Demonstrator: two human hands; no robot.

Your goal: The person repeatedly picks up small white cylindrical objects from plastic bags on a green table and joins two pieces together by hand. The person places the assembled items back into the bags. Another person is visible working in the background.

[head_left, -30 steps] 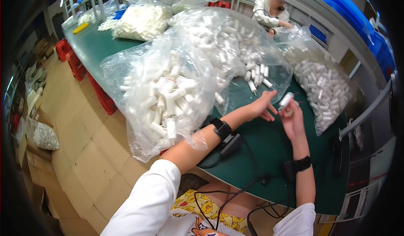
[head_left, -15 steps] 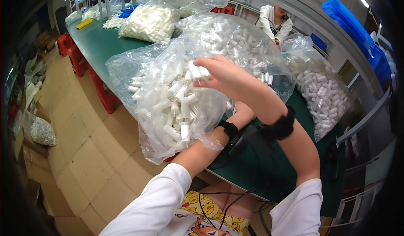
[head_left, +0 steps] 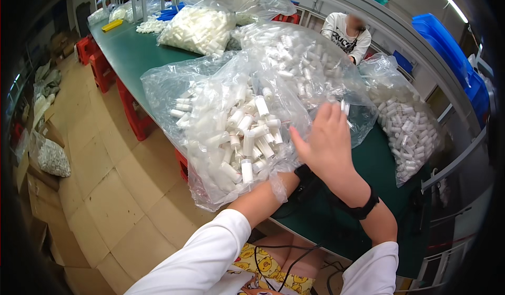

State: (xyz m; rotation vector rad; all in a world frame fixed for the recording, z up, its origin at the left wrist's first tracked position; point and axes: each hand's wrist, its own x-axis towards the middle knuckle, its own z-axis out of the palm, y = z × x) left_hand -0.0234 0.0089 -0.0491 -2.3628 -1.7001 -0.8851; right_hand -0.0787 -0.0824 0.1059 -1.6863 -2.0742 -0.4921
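Nearest, a dark green table [head_left: 379,174] runs away from the person's patterned shorts [head_left: 263,261], and an open clear bag [head_left: 205,192] lies on it close to the near edge. The left forearm [head_left: 263,200] crosses at that bag's near right corner, a flap of its plastic over the skin; the left hand is hidden behind the right, so I cannot tell how its fingers are set. The right hand [head_left: 332,143] is just right of the open bag, back showing, fingers straight and nearly together, thumb spread wide; nothing shows in its grasp, though the palm is out of sight. White cylinders [head_left: 247,145] are heaped inside the open bag, with a few more [head_left: 344,107] beyond the right fingertips. Right of the bag stands another full bag [head_left: 386,70]; behind it lies a large one [head_left: 315,38]. To its left, red stools [head_left: 102,71] line the table above a tan floor [head_left: 113,195]. Farther beyond it are a bag of off-white pieces [head_left: 197,29], a yellow tray [head_left: 112,26] and a seated co-worker [head_left: 344,34].
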